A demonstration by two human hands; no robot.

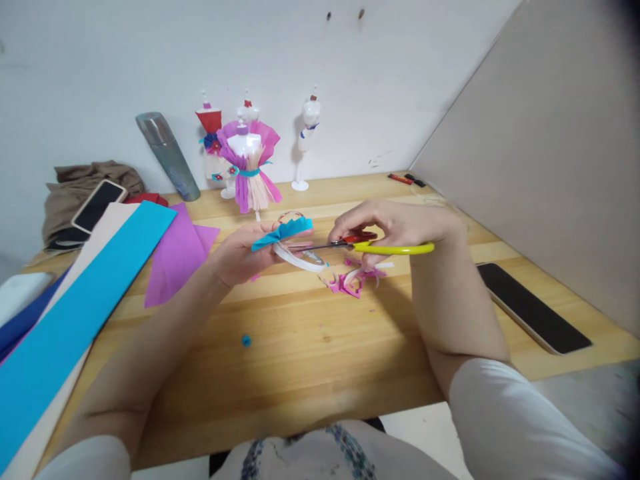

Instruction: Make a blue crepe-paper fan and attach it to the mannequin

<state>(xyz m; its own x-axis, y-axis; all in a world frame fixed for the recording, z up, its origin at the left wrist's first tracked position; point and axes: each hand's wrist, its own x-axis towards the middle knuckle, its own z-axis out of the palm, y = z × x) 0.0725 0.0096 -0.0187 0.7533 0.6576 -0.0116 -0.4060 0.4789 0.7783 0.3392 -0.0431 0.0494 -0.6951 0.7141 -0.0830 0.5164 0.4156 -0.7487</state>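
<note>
Above the middle of the table, my left hand (240, 250) grips a gathered piece of blue crepe paper (285, 231). A white strip (299, 260) loops down from the gathered part. My right hand (395, 223) is closed on scissors (395, 249) with red and yellow handles. Their blades point left and reach the white strip beside my left fingers; I cannot tell whether they touch it. Pink and white paper scraps (353, 281) lie on the table below my right hand. A small blue bit (246, 341) rests nearer to me.
Several small mannequins, one in a purple and cream paper dress (253, 170), stand along the wall. A spray can (167, 157) leans there. Blue paper (95, 320), purple paper (180, 257), a phone (100, 205) and brown cloth (95, 177) lie left; a dark flat device (533, 307) lies right.
</note>
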